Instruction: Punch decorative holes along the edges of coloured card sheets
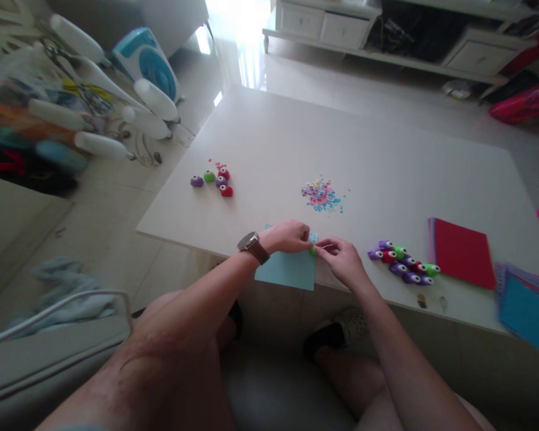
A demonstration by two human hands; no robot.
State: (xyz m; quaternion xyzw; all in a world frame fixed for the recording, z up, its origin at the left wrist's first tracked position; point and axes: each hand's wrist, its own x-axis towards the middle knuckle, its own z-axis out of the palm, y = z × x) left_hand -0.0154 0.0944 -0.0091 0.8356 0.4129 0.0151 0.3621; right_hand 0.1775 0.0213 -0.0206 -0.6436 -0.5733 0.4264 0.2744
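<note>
My left hand (287, 237), with a watch on its wrist, is closed on the top edge of a light blue paper sheet (287, 272) that hangs over the near edge of the white table (386, 155). My right hand (344, 260) pinches a small green punch (313, 249) against the sheet's upper right corner. The two hands meet there, fingertips touching the punch.
A pile of tiny coloured paper bits (321, 194) lies just beyond the hands. Several small punches (213, 181) sit at the far left, several more (404, 263) at the right beside a red paper stack (462, 251) and blue sheets (527, 311). A fan (146, 60) stands on the floor.
</note>
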